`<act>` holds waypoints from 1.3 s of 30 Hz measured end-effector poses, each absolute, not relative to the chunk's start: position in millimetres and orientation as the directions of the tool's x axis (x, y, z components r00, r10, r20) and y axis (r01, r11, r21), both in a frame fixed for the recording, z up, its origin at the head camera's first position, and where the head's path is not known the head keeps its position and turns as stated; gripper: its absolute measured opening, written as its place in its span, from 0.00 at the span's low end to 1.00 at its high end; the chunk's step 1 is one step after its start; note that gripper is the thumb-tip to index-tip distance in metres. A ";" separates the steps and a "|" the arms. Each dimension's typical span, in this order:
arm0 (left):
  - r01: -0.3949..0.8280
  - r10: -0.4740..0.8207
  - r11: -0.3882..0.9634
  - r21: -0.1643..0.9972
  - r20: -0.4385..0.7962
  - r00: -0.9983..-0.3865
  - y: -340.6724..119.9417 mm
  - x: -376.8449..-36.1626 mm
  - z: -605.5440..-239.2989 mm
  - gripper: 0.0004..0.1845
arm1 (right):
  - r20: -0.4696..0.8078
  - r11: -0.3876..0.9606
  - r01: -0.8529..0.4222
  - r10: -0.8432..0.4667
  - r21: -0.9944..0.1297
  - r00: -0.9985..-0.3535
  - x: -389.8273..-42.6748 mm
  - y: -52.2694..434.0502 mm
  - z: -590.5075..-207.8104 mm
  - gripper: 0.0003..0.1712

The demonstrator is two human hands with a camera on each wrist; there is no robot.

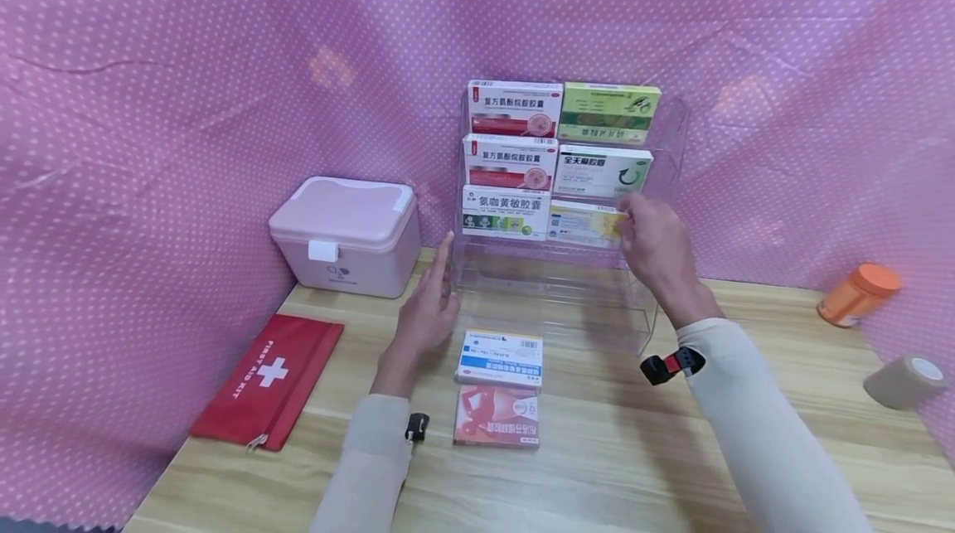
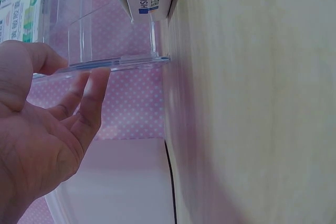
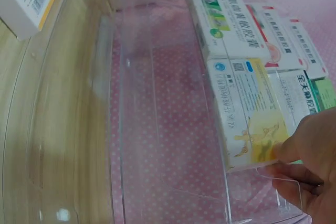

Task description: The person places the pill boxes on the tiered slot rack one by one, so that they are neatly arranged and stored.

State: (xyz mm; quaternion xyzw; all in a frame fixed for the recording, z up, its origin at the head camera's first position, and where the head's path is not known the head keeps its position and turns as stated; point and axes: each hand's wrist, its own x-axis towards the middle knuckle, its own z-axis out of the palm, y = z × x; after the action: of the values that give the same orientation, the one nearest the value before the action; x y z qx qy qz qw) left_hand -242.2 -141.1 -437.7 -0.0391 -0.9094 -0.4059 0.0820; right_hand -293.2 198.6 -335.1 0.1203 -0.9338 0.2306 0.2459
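Six boxes stand in the clear rack (image 1: pixel 664 176), the right hand (image 1: pixel 656 247) pinching the yellow box (image 1: pixel 585 224) into its third tier, the left hand (image 1: pixel 425 317) open beside the rack, while two boxes (image 1: pixel 498 388) wait on the worktop (image 1: pixel 634 450).

Pink polka-dot cloth (image 1: pixel 186 85) hung around my wooden desk (image 1: pixel 634 467); soft light patches glow on cloth.

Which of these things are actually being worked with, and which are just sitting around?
In use:
- clear tiered rack
- yellow medicine box, pinched by right hand
- left hand, open beside the rack
- two boxes lying in front

Lying about:
- pink case
- red first-aid pouch
- orange-capped bottle
- bandage roll
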 end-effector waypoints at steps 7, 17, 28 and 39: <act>0.145 0.010 0.672 0.726 0.187 -0.982 -140.2 -243.7 -436.5 0.63 | 0.507 0.881 -0.307 -0.092 -0.359 -0.857 -288.3 196.7 -337.0 0.18; 0.135 0.000 0.680 0.721 0.185 -0.983 -141.3 -242.2 -436.5 0.62 | 0.500 0.899 -0.343 -0.174 -0.270 -0.848 -285.5 196.8 -340.8 0.28; 0.142 0.009 0.685 0.714 0.186 -0.983 -141.5 -241.2 -435.8 0.62 | 0.420 0.908 -0.321 -0.189 -0.270 -0.888 -270.3 191.7 -333.8 0.39; 0.135 0.004 0.691 0.710 0.183 -0.983 -141.0 -240.7 -436.4 0.60 | 0.558 0.827 -0.476 -0.253 -0.300 -0.790 -231.9 172.1 -366.9 0.20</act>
State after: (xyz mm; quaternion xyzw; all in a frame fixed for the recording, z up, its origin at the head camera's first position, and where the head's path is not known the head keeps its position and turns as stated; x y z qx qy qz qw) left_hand -240.7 -141.0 -436.4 -0.0381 -0.9156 -0.3914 0.0839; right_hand -231.9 172.1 -366.9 0.1978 -0.9207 0.2180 0.2562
